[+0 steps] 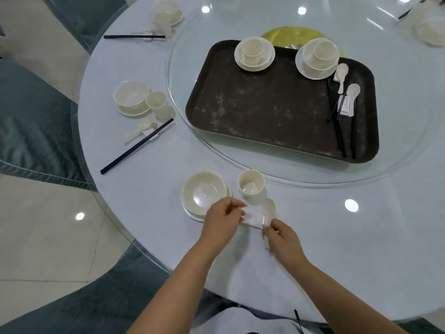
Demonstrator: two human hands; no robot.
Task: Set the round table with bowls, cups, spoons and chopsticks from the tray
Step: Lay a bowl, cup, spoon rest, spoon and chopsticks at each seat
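Cream ware nearest the person: a bowl (204,192) sat on a saucer in the lower middle of the frame, with a cup (251,186) just to its right.
Left hand: the left hand (222,219) was curled, its fingertips pinching the left end of a small white rest (252,219) lying on the table below the cup.
Right hand: the right hand (281,237) was curled at the right end of the rest, fingers on the handle of a spoon (268,210); how tightly it gripped could not be told.
Spoon: its scoop lay just below the cup, and the handle ran down under the right hand.
Table: the round table (337,237) had a pale blue cover under a glossy clear sheet.
Tray: a dark brown tray (265,112) sat on a glass turntable in the upper right of the frame.
On the tray: two stacks (254,53) of saucer, bowl and cup stood along its far edge; two spoons (342,73), white rests and black chopsticks (337,124) lay along its right side.
Finished setting, left middle: a bowl, a cup, a spoon and a pair of chopsticks (137,147) were laid out together.
Finished setting, upper left: a second set (167,15) was laid near the table's edge.
Chairs: blue-grey covered chairs (29,121) stood around the table on the left.
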